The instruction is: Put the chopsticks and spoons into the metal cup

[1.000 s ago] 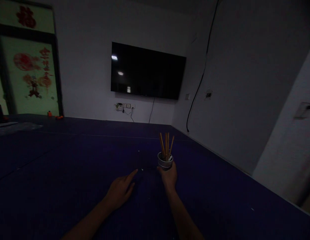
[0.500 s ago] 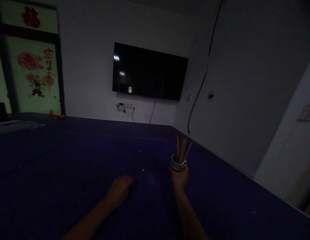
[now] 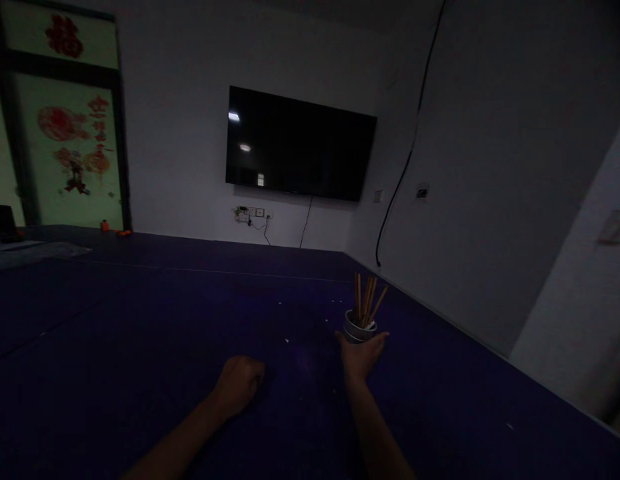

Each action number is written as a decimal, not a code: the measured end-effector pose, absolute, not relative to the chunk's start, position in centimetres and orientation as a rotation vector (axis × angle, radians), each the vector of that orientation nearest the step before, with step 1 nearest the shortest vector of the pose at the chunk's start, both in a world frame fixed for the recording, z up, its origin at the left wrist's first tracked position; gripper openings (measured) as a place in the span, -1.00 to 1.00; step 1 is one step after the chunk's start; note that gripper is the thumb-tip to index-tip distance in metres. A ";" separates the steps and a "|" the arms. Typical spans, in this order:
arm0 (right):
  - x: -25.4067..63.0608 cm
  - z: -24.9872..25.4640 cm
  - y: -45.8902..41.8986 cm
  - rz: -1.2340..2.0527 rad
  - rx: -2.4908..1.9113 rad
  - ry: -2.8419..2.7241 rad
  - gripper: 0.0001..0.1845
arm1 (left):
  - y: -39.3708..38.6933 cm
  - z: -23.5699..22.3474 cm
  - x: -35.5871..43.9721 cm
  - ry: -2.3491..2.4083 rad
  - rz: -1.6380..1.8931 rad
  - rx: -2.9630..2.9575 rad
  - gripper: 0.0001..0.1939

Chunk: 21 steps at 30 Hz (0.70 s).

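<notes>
A grey cup [image 3: 359, 332] stands on the dark purple tabletop [image 3: 190, 313], right of the middle. Several thin wooden sticks [image 3: 369, 297], like chopsticks, lean in it, along with something small and white near the rim. My right hand [image 3: 361, 357] is just on the near side of the cup, thumb and a finger spread apart to either side. Whether it still touches the cup is hard to tell. Farther left, my left hand [image 3: 239, 383] rests on the tabletop with its fingers curled in, and I see nothing in it.
Small white scraps [image 3: 287, 341] dot the tabletop. At the far left lie a clear plastic sheet [image 3: 40, 252] and orange items [image 3: 105, 226]. A wall rises along the table's right side, with a hanging black cable [image 3: 395, 193]. A television [image 3: 300, 143] hangs at the back.
The cup has moved to the right with my right hand, whose fingers have since spread away from it. My left hand has gone from a stretched forefinger to curled fingers.
</notes>
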State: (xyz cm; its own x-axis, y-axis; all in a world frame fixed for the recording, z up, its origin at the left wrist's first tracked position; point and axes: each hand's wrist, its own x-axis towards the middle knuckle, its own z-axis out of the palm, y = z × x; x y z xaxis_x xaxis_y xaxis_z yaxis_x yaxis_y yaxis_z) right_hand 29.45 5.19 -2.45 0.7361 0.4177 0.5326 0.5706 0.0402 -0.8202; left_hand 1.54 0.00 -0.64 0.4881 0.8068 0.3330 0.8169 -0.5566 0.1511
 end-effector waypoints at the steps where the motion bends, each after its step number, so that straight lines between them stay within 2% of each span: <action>1: 28.9 -1.7 4.6 -0.209 -1.604 -0.746 0.31 | 0.0 -0.6 1.6 -1.465 -0.589 -2.683 -0.68; 3: 27.5 -0.1 3.3 -0.356 -1.577 -0.713 0.18 | 0.0 -0.6 1.6 -1.468 -0.613 -2.677 -0.69; 5: 26.0 1.0 2.1 -0.479 -1.511 -0.772 -0.03 | 0.0 -0.5 1.6 -1.474 -0.626 -2.677 -0.69; 9: 22.5 0.6 0.9 -0.509 -1.226 -1.297 -0.49 | 0.0 -0.6 1.7 -1.491 -0.622 -2.682 -0.69; 11: 20.8 -0.4 0.9 -0.401 -1.089 -1.679 -0.57 | 0.0 -0.7 1.7 -1.490 -0.618 -2.668 -0.68; 14: 18.6 -1.6 1.0 -0.270 -1.142 -1.999 -0.66 | 0.1 -0.8 1.6 -1.465 -0.644 -2.639 -0.69; 21: 16.8 -0.8 -0.3 -0.301 -1.387 -2.321 -0.77 | 0.1 -0.8 1.5 -1.445 -0.668 -2.614 -0.69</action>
State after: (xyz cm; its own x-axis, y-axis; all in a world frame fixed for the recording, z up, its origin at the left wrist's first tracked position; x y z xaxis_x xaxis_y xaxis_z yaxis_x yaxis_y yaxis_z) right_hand 16.79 -0.29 -0.81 -0.4157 0.7868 0.4563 0.8771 0.4796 -0.0279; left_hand 1.47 0.12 -0.77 0.4600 0.7873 0.4105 0.8228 -0.5517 0.1362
